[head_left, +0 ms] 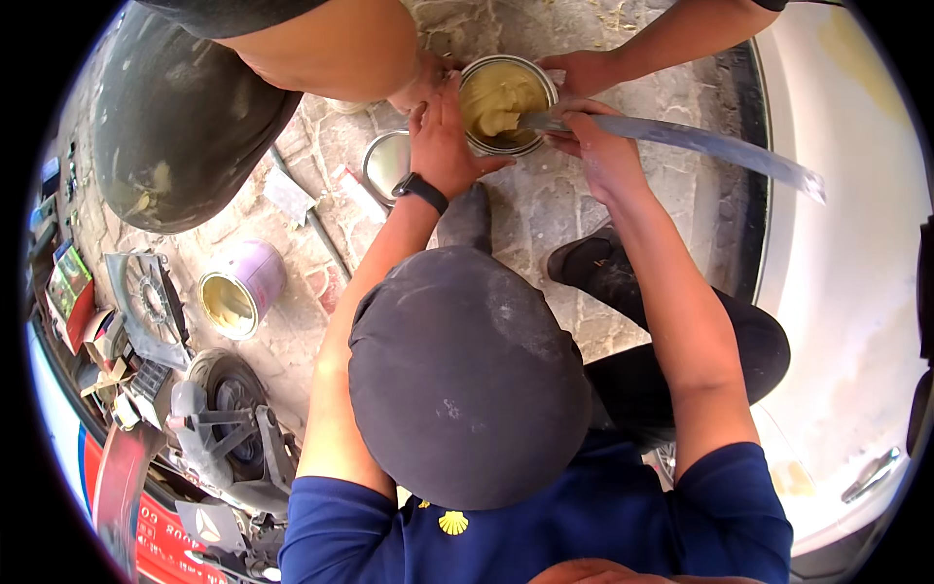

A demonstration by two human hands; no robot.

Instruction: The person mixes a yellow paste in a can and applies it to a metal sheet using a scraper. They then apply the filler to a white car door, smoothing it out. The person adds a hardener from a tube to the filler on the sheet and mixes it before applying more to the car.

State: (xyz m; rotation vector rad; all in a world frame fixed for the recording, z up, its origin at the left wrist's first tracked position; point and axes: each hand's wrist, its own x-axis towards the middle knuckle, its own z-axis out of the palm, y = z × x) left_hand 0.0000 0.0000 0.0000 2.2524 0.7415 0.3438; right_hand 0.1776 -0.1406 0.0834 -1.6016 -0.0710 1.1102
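Wears a navy shirt, nearest the camera along the lower edge, just below a bent knee in dark cloth. At the far left, a fan frame on stone paving, near a black wheel; just right of the frame, a pinkish can with pale yellow paste inside. Farther up, another person's dusty dark leg; to its right, a round lid on the paving. Lays the left hand, black watch at the wrist, along the near left side of a silver-rimmed can, thumb and fingers spread apart and curved about the wall. Has this can at upper centre, between both people, with yellow-beige paste inside and the other person's hands at its left and right sides. Clamps the right hand on a long grey strip, one end inside the can, the other in front of a white car panel at the right.
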